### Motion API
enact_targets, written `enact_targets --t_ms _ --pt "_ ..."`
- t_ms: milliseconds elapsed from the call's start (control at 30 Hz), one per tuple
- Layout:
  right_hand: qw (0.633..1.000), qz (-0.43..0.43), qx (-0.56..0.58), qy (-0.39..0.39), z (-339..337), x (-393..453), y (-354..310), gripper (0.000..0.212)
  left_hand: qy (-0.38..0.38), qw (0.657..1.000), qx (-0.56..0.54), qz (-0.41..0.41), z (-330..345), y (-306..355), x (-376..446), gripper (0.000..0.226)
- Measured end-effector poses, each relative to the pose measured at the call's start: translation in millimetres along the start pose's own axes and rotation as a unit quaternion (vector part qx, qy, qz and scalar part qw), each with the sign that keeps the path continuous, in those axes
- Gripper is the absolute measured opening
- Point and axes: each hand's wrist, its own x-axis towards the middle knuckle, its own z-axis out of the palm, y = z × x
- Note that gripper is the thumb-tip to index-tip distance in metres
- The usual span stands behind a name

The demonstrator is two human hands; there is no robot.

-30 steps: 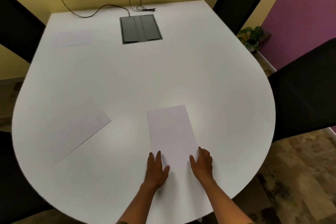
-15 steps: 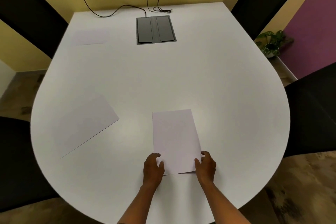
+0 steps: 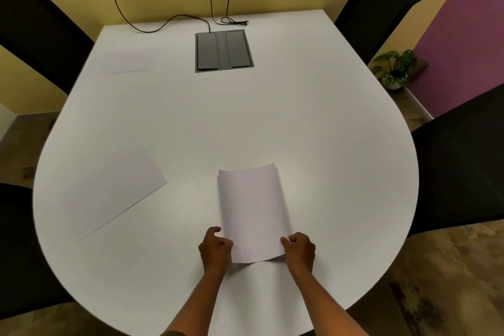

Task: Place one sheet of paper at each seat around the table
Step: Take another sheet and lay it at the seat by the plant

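Note:
A small stack of white paper (image 3: 252, 213) is lifted off the white table (image 3: 313, 131) near its front edge, bowed upward along its length. My left hand (image 3: 216, 249) pinches its near left corner and my right hand (image 3: 300, 249) pinches its near right corner. One single sheet (image 3: 114, 194) lies flat and angled at the near left seat. Another sheet (image 3: 125, 63) lies flat at the far left seat.
Black chairs stand at the far left (image 3: 41, 30), near left (image 3: 16, 248), far right (image 3: 379, 8) and near right (image 3: 463, 166). A grey cable box (image 3: 223, 50) is set into the table's far middle, with black cables (image 3: 163, 26) running to wall sockets. A potted plant (image 3: 394, 69) sits on the floor at right.
Both hands have closed on the paper's near corners and raised it, so it now curves up off the table. The view has tilted up and shifted left.

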Motion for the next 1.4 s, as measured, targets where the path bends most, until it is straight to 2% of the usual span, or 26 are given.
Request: enact_targets --t_ms 133,300,433,500,533,633,733,833,1200,1400 --pt "1.0 0.006 -0.007 -0.014 -7 0 3 0.025 0.01 0.999 -0.012 -0.047 2 2 -3 0.035" --pt "0.999 -0.001 -0.014 -0.028 -10 0 8 0.039 -0.015 0.996 0.008 -0.085 7 -3 -4 0.033" --pt "0.999 -0.002 -0.014 -0.044 -10 -1 10 0.027 -0.003 0.997 0.011 -0.078 9 -1 -9 0.018" --pt "0.999 -0.003 -0.005 -0.042 -13 -2 10 0.008 0.009 0.997 0.007 -0.081 11 -1 -11 0.025" --pt "0.999 0.0 0.001 -0.038 -14 -2 11 0.006 0.016 0.996 0.002 -0.087 11 -1 -12 0.025" --pt "1.0 0.005 -0.002 -0.028 -15 0 14 0.019 0.026 0.994 -0.014 -0.105 12 -1 -11 0.017" --pt "1.0 0.014 0.0 -0.027 -17 1 14 0.014 0.026 0.992 -0.031 -0.123 13 -3 -9 0.01" --pt "1.0 0.015 -0.001 -0.025 -16 2 14 0.008 0.025 0.989 -0.043 -0.136 11 -5 -9 0.018" --pt "0.998 0.051 0.012 -0.029 -13 11 25 0.028 0.038 0.989 -0.052 -0.131 6 -9 0 0.028" --pt "0.999 0.032 -0.004 -0.001 -12 11 24 0.049 0.043 0.986 -0.081 -0.135 4 -15 7 0.029"
